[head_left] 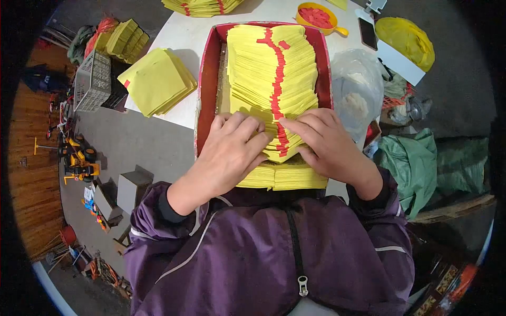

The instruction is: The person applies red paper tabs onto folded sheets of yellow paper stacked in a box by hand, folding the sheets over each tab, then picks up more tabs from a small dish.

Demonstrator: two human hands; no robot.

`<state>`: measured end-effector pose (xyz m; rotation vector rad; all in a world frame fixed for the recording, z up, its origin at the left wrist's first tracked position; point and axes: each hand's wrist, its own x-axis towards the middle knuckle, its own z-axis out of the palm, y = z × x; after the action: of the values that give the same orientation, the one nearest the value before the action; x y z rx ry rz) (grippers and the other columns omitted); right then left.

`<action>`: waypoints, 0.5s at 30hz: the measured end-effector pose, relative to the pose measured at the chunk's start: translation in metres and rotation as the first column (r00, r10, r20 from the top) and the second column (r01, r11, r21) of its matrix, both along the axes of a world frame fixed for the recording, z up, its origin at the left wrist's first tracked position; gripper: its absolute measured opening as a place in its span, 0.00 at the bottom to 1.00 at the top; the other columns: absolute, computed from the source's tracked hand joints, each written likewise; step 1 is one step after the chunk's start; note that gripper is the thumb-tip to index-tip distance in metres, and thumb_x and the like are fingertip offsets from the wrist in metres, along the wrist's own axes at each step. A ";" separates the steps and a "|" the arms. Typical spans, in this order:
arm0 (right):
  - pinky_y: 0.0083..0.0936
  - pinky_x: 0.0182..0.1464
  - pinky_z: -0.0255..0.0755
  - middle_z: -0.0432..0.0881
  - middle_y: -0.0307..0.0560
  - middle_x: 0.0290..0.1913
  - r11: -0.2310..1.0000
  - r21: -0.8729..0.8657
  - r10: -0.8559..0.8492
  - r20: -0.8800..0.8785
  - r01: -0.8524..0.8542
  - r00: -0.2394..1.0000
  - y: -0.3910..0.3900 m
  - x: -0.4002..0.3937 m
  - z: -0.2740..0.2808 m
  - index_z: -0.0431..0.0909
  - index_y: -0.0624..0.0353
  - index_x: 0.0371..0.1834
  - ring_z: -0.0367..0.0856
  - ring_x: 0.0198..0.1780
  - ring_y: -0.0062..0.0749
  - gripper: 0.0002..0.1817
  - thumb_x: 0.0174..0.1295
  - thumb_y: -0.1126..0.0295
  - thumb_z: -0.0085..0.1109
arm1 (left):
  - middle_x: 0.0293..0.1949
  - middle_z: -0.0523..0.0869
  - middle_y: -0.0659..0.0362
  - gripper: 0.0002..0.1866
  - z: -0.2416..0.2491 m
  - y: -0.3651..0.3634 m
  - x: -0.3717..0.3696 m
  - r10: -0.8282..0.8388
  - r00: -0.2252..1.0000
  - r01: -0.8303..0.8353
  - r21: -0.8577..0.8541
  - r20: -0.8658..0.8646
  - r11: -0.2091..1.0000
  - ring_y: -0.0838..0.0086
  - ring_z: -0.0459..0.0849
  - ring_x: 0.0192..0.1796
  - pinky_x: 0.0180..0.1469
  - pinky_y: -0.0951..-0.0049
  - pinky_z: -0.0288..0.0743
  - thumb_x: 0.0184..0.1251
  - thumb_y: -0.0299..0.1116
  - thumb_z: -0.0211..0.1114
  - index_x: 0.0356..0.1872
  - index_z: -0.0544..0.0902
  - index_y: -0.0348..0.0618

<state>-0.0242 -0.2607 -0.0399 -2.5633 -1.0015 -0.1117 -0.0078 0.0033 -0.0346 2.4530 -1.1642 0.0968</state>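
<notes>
A long row of overlapping yellow paper sheets [250, 68] fills a red-walled box [207, 79], with small red paper tabs [276, 87] forming a wavy line along it. At the near end of the row, my left hand [229, 150] is closed, its curled fingers and thumb on the left edge of the sheets. My right hand [332, 142] grips the right side, its index fingertip beside the red tabs and its thumb lower down. Both sets of fingertips partly hide the sheets under them. A thick yellow paper stack [295, 178] lies nearest my body.
On the white table [182, 31], a yellow paper stack [155, 81] lies left of the box. Beyond the box are a yellow bowl of red pieces [340, 30] and a phone [367, 33]. A clear plastic bag [356, 79] lies to the right. Crates [92, 81] stand at left.
</notes>
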 end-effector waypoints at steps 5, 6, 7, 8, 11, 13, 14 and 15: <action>0.38 0.68 0.64 0.81 0.42 0.55 0.999 -0.035 0.005 -0.010 -0.005 1.000 0.001 0.000 0.004 0.76 0.53 0.72 0.74 0.58 0.40 0.33 0.58 0.74 0.66 | 0.52 0.81 0.57 0.19 -0.002 -0.001 -0.001 -0.013 1.000 0.013 -0.011 -0.003 1.000 0.60 0.77 0.57 0.65 0.57 0.65 0.59 0.36 0.77 0.51 0.85 0.46; 0.37 0.69 0.65 0.81 0.42 0.54 0.999 -0.045 0.004 -0.020 -0.005 1.000 0.001 0.000 0.005 0.77 0.53 0.72 0.75 0.58 0.41 0.33 0.58 0.74 0.67 | 0.52 0.81 0.57 0.19 -0.002 -0.001 -0.001 -0.018 1.000 0.018 -0.012 -0.005 1.000 0.60 0.77 0.57 0.65 0.57 0.65 0.59 0.35 0.77 0.51 0.85 0.46; 0.37 0.69 0.65 0.81 0.42 0.54 0.999 -0.045 0.004 -0.020 -0.005 1.000 0.001 0.001 0.006 0.77 0.53 0.72 0.75 0.58 0.41 0.33 0.58 0.74 0.67 | 0.52 0.81 0.57 0.19 -0.002 -0.002 -0.001 -0.018 1.000 0.018 -0.012 -0.005 1.000 0.60 0.77 0.57 0.65 0.57 0.65 0.59 0.35 0.77 0.51 0.85 0.46; 0.37 0.68 0.65 0.81 0.41 0.54 0.999 -0.052 0.008 -0.031 -0.010 0.999 0.001 0.001 0.007 0.77 0.53 0.72 0.75 0.57 0.40 0.33 0.58 0.74 0.66 | 0.52 0.81 0.57 0.19 -0.001 -0.002 0.000 -0.017 1.000 0.016 -0.013 -0.013 1.000 0.60 0.77 0.57 0.64 0.57 0.66 0.59 0.35 0.77 0.51 0.85 0.45; 0.37 0.67 0.65 0.82 0.41 0.54 0.997 -0.074 0.022 -0.061 -0.027 0.998 0.000 0.004 0.008 0.77 0.53 0.71 0.75 0.56 0.39 0.33 0.58 0.74 0.66 | 0.51 0.81 0.57 0.19 0.000 -0.004 0.000 -0.009 0.999 0.009 -0.016 -0.036 1.000 0.60 0.77 0.56 0.63 0.58 0.66 0.59 0.35 0.77 0.50 0.84 0.45; 0.37 0.66 0.66 0.82 0.41 0.53 0.997 -0.073 0.020 -0.067 -0.025 0.998 0.000 0.005 0.010 0.77 0.53 0.71 0.75 0.55 0.39 0.33 0.58 0.74 0.66 | 0.51 0.81 0.57 0.19 -0.001 -0.004 0.001 -0.005 0.999 0.004 -0.014 -0.037 1.000 0.60 0.78 0.56 0.63 0.58 0.66 0.58 0.35 0.77 0.50 0.84 0.45; 0.37 0.66 0.66 0.82 0.41 0.53 0.997 -0.073 0.018 -0.075 -0.023 0.997 0.000 0.006 0.010 0.77 0.53 0.71 0.75 0.55 0.39 0.33 0.59 0.74 0.66 | 0.50 0.82 0.57 0.19 -0.001 -0.004 0.001 -0.001 0.999 0.000 -0.013 -0.039 1.000 0.60 0.78 0.55 0.63 0.59 0.66 0.58 0.35 0.78 0.50 0.84 0.44; 0.37 0.65 0.66 0.82 0.42 0.52 0.997 -0.073 0.015 -0.082 -0.021 0.997 0.000 0.007 0.011 0.78 0.53 0.71 0.75 0.54 0.39 0.32 0.59 0.73 0.66 | 0.50 0.82 0.57 0.20 -0.002 -0.004 0.001 0.003 0.999 -0.004 -0.012 -0.041 1.000 0.60 0.78 0.55 0.63 0.59 0.66 0.58 0.35 0.78 0.50 0.83 0.44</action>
<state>-0.0174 -0.2609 -0.0290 -2.6014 -1.0161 0.0352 -0.0064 -0.0005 -0.0363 2.4351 -1.1389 0.0534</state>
